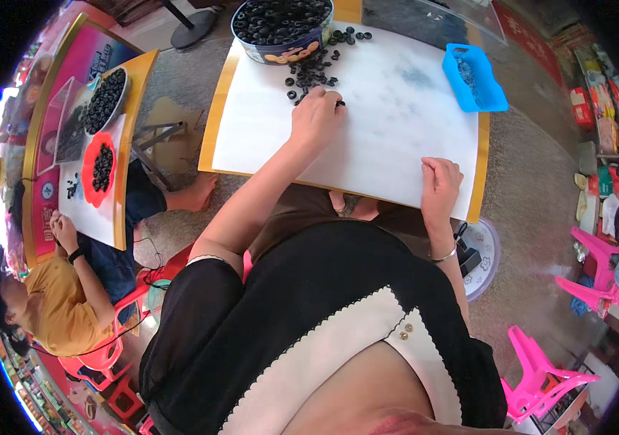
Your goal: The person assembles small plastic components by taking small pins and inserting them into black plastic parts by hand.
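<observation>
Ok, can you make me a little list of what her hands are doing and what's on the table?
left hand: reaching into loose black rings, fingers curled over some
right hand: closed, resting near the table's front edge
table: white sheet on top, yellow rim
round tin: full of black rings, at the far edge
blue tray: far right corner
nearby: another person sits at a second table on the left

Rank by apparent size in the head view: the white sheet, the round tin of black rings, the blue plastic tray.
1. White sheet, by far.
2. Round tin of black rings.
3. Blue plastic tray; close to the tin, and fisheye bending makes these two unsure.
</observation>
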The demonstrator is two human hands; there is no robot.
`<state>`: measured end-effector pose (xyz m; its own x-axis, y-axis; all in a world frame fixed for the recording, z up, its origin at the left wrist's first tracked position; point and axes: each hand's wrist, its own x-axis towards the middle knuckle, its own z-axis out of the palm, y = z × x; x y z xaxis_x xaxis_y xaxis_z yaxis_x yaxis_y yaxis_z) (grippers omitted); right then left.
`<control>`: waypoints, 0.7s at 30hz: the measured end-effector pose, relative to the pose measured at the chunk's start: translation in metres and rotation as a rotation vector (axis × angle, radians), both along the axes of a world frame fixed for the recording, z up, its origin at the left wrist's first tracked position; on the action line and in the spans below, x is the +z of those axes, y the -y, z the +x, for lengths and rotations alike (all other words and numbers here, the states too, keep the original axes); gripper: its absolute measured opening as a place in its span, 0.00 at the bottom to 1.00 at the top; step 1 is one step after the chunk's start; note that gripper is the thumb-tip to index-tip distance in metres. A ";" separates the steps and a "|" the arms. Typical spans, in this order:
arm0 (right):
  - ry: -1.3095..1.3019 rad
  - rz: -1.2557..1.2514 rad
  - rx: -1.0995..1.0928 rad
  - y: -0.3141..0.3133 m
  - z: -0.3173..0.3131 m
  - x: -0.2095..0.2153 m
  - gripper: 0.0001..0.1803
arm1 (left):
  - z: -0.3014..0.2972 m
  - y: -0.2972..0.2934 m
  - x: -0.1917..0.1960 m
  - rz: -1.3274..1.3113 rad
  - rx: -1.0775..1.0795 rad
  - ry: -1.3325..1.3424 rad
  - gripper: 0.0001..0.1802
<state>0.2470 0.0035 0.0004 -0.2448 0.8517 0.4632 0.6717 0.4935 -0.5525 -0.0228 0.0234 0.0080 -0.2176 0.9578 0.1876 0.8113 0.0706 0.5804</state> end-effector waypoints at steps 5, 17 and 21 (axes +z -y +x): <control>0.006 0.016 -0.019 0.000 0.002 0.001 0.05 | 0.005 0.005 0.006 0.061 -0.070 0.340 0.12; 0.122 0.062 0.003 -0.022 -0.034 0.019 0.09 | 0.013 0.029 -0.019 -0.279 -0.276 2.159 0.15; 0.353 0.100 -0.026 -0.029 -0.038 0.016 0.08 | 0.014 0.032 -0.018 -0.306 -0.371 2.292 0.14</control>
<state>0.2088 0.0328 0.0159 -0.3835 0.8144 0.4354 0.8255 0.5137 -0.2338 -0.0088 -0.0091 -0.0103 0.3372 0.9337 -0.1208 -0.9054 0.3568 0.2301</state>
